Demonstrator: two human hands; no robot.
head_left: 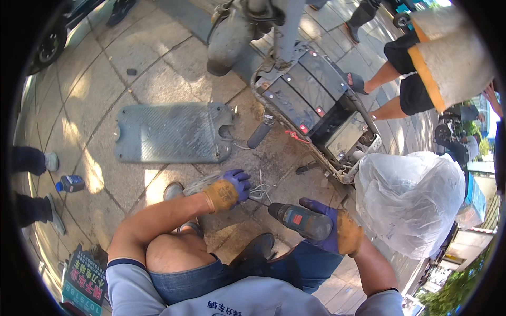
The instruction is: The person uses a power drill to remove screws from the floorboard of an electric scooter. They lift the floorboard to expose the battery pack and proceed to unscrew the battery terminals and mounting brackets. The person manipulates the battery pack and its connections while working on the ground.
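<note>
My right hand (337,229), in a purple and tan work glove, is wrapped round the grip of a dark cordless drill (301,218). The drill points left, and its long thin bit runs to the fingers of my left hand (226,191). That hand wears a matching glove and has its fingers curled at the bit's tip; what they hold is hidden. Thin white strands (262,190) lie just beyond the bit. Ahead to the right, an electric scooter's deck (311,89) lies uncovered, showing dark panels and a partly filled compartment. A grey ribbed footboard cover (171,131) rests flat on the paving.
Clear plastic sheeting (411,200) bulges over the scooter's right end. A handlebar grip (261,131) and red connector (297,137) sit beside the frame. A blue-capped bottle (70,184) stands near someone's feet at left. Another person's legs (392,89) are beyond the scooter.
</note>
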